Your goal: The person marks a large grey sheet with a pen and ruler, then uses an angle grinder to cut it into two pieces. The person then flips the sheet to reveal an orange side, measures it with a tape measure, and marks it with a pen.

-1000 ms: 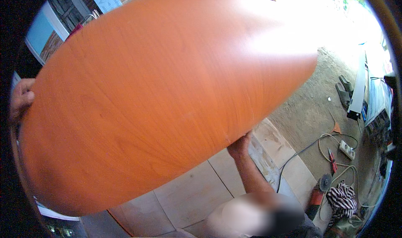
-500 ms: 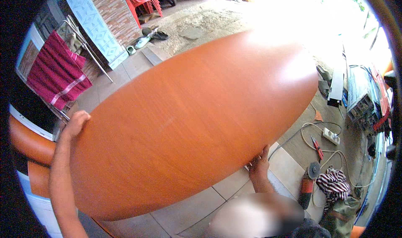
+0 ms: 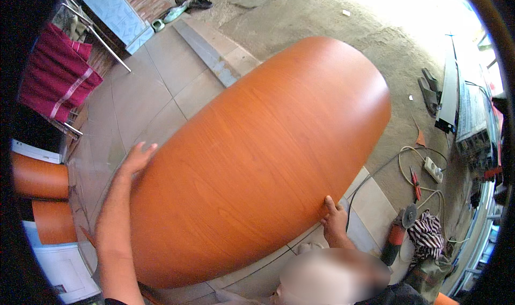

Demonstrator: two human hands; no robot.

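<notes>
A large orange-brown wood-grain panel (image 3: 257,160) lies slantwise in front of me, its surface looking curved in this wide view. Beside its left edge is my left hand (image 3: 140,158), fingers stretched out and apart, the palm side close against the edge. On the panel's right edge, my right hand (image 3: 336,219) grips with the thumb up along the rim; its other fingers are partly hidden beneath. A blurred patch covers the area below my right wrist.
Right of the panel lie an angle grinder (image 3: 399,232), red-handled pliers (image 3: 415,185), a power strip (image 3: 433,170) with cables and a striped cloth (image 3: 427,233). Metal profiles (image 3: 475,122) line the far right. A maroon towel (image 3: 59,71) hangs on a rack at left. Sandals (image 3: 429,93) lie beyond.
The panel has shifted down, its far end coming lower and nearer. My left hand has moved right, its fingers now spread. My right hand stays at the right edge, slightly lower.
</notes>
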